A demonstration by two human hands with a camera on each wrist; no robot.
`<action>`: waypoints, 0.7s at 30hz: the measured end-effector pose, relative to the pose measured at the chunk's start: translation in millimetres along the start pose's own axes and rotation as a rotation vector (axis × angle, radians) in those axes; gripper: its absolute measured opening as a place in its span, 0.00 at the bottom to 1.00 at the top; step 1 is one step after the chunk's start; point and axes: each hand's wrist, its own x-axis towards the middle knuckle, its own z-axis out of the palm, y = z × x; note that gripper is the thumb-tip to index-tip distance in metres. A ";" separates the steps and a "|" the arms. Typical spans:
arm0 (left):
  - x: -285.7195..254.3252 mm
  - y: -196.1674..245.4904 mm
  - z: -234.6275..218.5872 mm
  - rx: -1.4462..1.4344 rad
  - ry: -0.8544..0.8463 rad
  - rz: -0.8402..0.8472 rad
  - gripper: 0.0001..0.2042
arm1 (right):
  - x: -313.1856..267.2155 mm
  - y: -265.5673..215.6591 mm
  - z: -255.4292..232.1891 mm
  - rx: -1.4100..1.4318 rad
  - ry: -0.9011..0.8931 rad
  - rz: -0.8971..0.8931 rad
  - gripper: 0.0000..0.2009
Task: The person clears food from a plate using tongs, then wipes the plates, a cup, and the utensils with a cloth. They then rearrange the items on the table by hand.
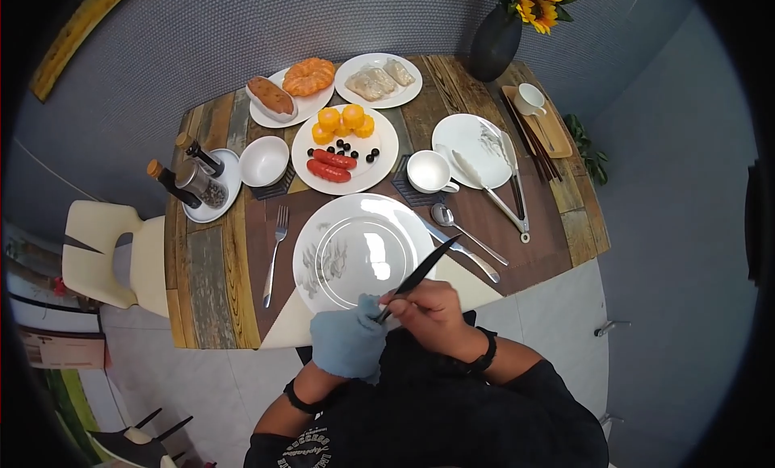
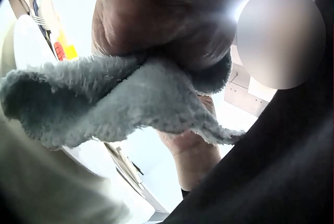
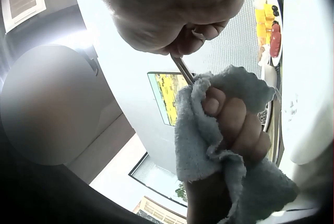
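In the head view my right hand pinches a long, dark, blade-shaped utensil whose pointed end slants up and right over the plate's edge. My left hand is wrapped in a fuzzy blue-grey cloth, its fingers curled into the folds in the right wrist view. The utensil's thin lower end runs into the cloth at those fingers. From the left wrist, the cloth hangs below the palm. Just beyond both hands lies a large white plate with a grey pattern.
A fork lies left of the plate, a table knife and spoon right. Behind are a bowl, a cup, metal tongs, and a plate with corn and sausages. Shakers stand left.
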 end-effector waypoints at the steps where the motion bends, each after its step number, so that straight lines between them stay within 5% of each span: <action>1: 1.2 1.2 -3.1 0.017 -0.067 -0.029 0.05 | -0.1 -2.7 -3.3 0.041 0.027 0.022 0.06; 4: 1.0 -12.2 3.7 -0.088 0.053 0.197 0.08 | -7.4 -1.3 -5.8 0.070 0.048 0.036 0.08; 9: 3.4 -9.1 -0.3 0.032 -0.036 0.176 0.06 | -16.0 -1.4 -1.3 0.068 0.070 0.035 0.13; 11: 4.1 -11.7 3.0 0.044 -0.037 0.175 0.05 | -21.0 -7.2 6.7 0.372 0.086 0.365 0.09; 14: 8.1 -18.0 10.1 -0.026 0.082 0.299 0.04 | -16.0 2.8 12.9 0.201 -0.154 0.131 0.07; 16: 15.3 -16.2 13.2 -0.269 0.159 0.172 0.05 | -10.5 1.5 7.9 0.144 -0.149 0.085 0.06; 19: 16.4 -3.2 11.3 -0.201 0.130 0.143 0.05 | -9.0 -2.6 1.5 0.179 0.096 0.238 0.08; 21: 8.0 -8.9 17.7 -0.139 0.058 0.221 0.05 | 8.8 -0.5 -20.5 0.217 0.362 0.130 0.15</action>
